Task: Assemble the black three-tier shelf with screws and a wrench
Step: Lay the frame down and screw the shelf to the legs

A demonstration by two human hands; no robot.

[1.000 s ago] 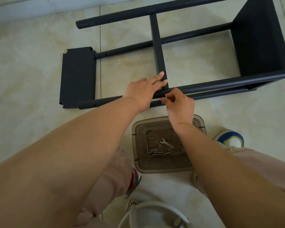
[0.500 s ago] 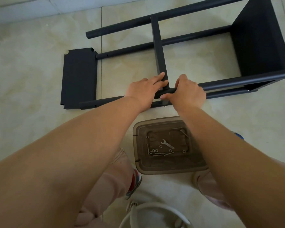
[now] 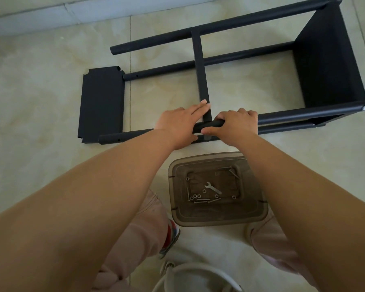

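The black shelf frame point(image 3: 261, 57) lies on its side on the tiled floor point(image 3: 40, 98), four poles running sideways, one panel fixed at its right end and a middle panel point(image 3: 200, 68) standing between the poles. The right hand point(image 3: 235, 127) curls round the near upper pole point(image 3: 303, 113) beside the middle panel. The left hand point(image 3: 180, 124) rests flat, fingers straight, against that panel's near end. A loose panel point(image 3: 101, 104) lies at the frame's left end. Nearer than the frame, a translucent box point(image 3: 217, 188) holds a small wrench point(image 3: 213, 188), screws point(image 3: 202, 200) and nuts.

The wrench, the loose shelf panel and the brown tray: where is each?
wrench point(image 3: 213, 188): head view, middle of its handle.
loose shelf panel point(image 3: 101, 104): head view, centre of its flat face.
brown tray point(image 3: 217, 220): head view, near wall.
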